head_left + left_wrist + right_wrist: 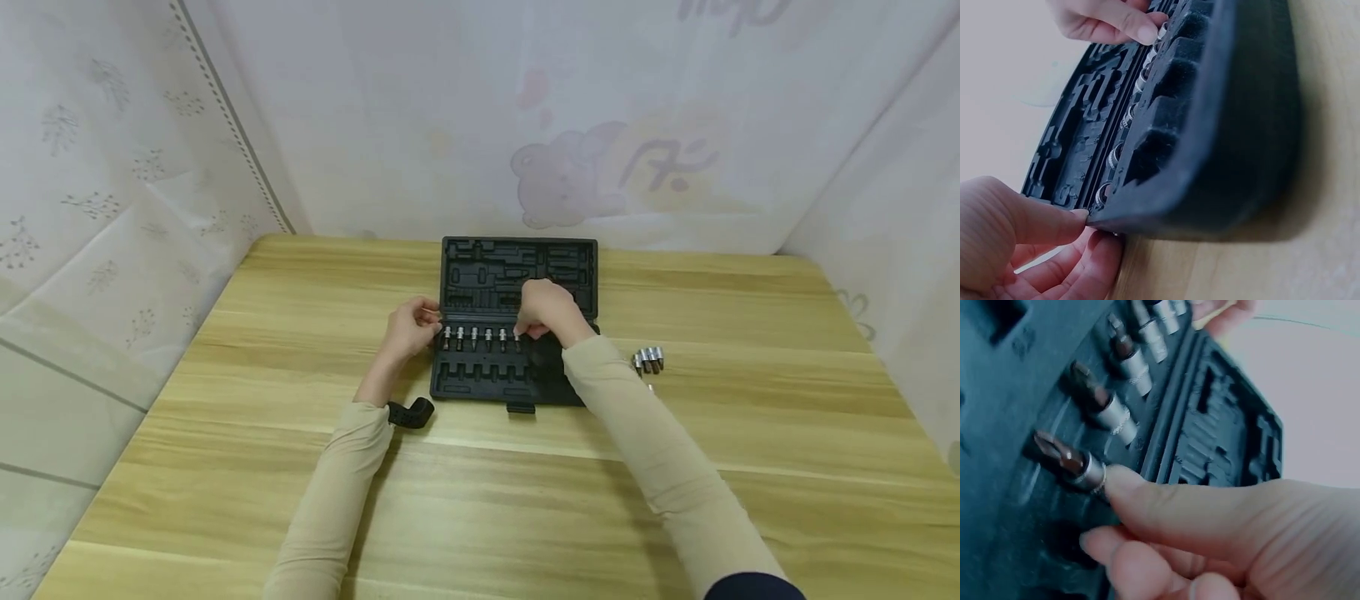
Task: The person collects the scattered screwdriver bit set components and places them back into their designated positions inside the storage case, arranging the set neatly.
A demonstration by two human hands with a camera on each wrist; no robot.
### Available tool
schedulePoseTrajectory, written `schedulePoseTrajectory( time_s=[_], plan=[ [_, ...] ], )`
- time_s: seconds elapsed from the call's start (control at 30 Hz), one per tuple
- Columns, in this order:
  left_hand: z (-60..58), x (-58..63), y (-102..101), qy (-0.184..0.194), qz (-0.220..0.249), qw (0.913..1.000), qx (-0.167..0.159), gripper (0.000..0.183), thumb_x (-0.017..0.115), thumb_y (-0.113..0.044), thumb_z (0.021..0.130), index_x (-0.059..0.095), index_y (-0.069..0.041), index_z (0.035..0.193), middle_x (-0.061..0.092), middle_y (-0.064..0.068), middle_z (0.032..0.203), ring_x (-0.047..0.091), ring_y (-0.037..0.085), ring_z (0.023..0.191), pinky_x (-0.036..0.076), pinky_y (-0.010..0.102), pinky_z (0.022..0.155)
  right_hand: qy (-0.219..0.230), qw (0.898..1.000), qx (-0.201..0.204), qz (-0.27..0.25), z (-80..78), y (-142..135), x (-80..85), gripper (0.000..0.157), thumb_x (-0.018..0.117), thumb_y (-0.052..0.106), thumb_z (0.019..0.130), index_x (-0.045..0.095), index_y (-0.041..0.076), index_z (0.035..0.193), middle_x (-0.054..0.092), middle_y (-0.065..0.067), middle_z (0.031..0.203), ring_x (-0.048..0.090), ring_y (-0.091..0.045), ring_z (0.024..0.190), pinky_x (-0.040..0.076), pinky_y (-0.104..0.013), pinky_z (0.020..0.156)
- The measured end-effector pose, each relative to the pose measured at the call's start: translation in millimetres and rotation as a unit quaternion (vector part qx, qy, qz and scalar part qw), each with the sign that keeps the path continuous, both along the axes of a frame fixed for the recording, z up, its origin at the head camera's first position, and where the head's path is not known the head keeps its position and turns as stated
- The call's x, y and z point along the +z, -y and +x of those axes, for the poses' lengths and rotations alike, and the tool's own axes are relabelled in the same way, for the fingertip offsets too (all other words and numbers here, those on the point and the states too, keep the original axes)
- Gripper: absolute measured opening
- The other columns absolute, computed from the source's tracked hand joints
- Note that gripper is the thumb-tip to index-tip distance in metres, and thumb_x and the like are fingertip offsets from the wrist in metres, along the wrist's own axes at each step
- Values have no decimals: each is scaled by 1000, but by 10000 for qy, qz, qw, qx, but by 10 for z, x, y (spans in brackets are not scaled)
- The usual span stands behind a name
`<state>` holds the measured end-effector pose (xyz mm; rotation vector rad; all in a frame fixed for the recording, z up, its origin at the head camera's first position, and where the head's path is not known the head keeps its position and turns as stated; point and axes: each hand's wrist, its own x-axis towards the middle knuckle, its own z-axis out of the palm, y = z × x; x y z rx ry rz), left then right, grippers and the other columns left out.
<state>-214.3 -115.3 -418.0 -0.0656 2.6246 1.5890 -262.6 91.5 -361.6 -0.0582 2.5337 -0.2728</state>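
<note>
A black plastic tool case (480, 383) lies opened on the table, its lid (487, 275) folded back at the far side. Along the upper row of its base sit several silver bit sockets (474, 335). My right hand (546, 307) holds the rightmost bit socket (1088, 472) by its silver end, thumb on it; the bit, which looks cross-tipped, lies in its slot. At the case's left edge, near the hinge, my left hand (410, 329) grips the corner, thumb (1054, 222) on top and fingers lower against the side.
More bit sockets (649, 359) lie grouped on the wooden table (480, 500), right of the case and partly behind my right forearm. A black strap (411, 413) sits at my left wrist. Patterned curtains (420, 125) hang behind the table.
</note>
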Motion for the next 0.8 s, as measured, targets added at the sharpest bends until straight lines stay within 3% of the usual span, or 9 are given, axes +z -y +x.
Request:
schedulePoseTrajectory(
  time_s=[0.1,0.3,0.8],
  plan=[
    [0,4,-10,22,29,10000,-27,29,60,7,85,59,5,114,64,22,97,60,28,81,51,26,58,-103,9978,-235,-610,60,-135,-15,19,71,21,84,71,4,75,59,-1,53,57,-12,48,49,-30,58],
    [7,-4,-1,57,27,10000,-45,29,59,6,85,59,4,114,64,21,98,60,26,79,50,26,58,-113,9875,-569,-1465,148,-327,0,18,66,17,87,71,0,82,60,-2,59,60,-16,56,51,-33,62],
    [28,13,-2,149,-33,9999,-20,29,57,6,86,58,3,116,63,19,96,58,24,79,46,23,56,-335,9681,-822,-2344,334,-732,-19,22,60,11,90,68,-8,97,63,-7,68,59,-13,57,52,-30,60]
  ],
)
